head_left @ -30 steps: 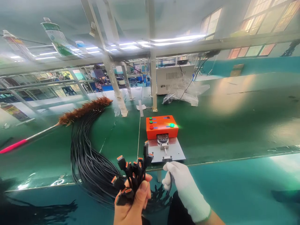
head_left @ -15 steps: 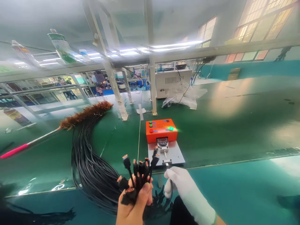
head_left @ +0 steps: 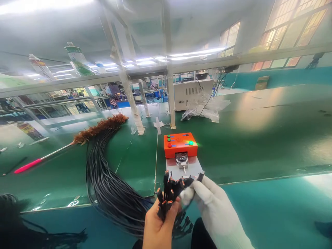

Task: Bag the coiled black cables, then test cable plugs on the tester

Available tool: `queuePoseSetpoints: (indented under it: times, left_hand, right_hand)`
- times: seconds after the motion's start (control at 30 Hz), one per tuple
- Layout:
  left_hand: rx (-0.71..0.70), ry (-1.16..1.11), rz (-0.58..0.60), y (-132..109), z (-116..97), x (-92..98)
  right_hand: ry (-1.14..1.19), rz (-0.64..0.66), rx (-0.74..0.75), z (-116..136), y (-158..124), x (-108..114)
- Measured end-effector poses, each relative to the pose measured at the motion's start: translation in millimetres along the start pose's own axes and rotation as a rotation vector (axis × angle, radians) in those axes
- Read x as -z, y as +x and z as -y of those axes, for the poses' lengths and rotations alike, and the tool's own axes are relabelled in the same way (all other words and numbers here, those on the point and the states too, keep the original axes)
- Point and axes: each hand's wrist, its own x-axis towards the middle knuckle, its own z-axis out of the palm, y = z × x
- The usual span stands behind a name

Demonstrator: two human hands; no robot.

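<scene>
My bare left hand (head_left: pixel 163 221) is closed around a bunch of black cables (head_left: pixel 169 193), whose plugs with orange tips point up and fan out. The rest of the cable bundle (head_left: pixel 109 183) drapes over the table's front edge from the left. In a white glove, my right hand (head_left: pixel 211 200) pinches one black cable plug (head_left: pixel 200 177) beside the bunch. Just beyond both hands stands an orange test box (head_left: pixel 181 144) with a lit green button. A small digital gauge (head_left: pixel 182 157) is mounted on the metal plate (head_left: pixel 193 167) before it, partly hidden by the plugs.
A brown duster (head_left: pixel 101 128) with a pink handle lies across the far end of the cables. White metal posts (head_left: pixel 171 90) rise behind the box. A grey vented cabinet (head_left: pixel 193 95) and clear plastic bags (head_left: pixel 203 112) are further back. More dark cables (head_left: pixel 52 238) hang at lower left.
My right hand has drawn the cable plug back from the fixture on the metal plate and lifted it beside the bunch. My left hand has shifted right with its cables. The view has moved slightly.
</scene>
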Motion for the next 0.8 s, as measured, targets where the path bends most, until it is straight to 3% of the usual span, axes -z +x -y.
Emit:
queuePoseSetpoints:
  times: [0.1, 0.2, 0.6, 0.8]
  left_hand:
    - [-0.065, -0.095, -0.117, 0.2, -2.3, 3.1]
    - [-0.055, -0.191, -0.127, 1.6, -5.1, 6.3]
    - [0.000, -0.206, -0.107, 1.8, -2.5, 6.8]
    - [0.073, -0.259, -0.019, 12.1, -1.4, 10.0]
  right_hand:
    - [-0.162, -0.049, -0.212, -18.3, 8.3, 8.4]
    - [-0.255, -0.029, -0.351, -35.2, 17.4, 15.8]
    - [-0.236, -0.051, -0.351, -44.3, 34.8, 15.8]
    - [-0.195, -0.051, -0.352, -48.2, 40.0, 16.4]
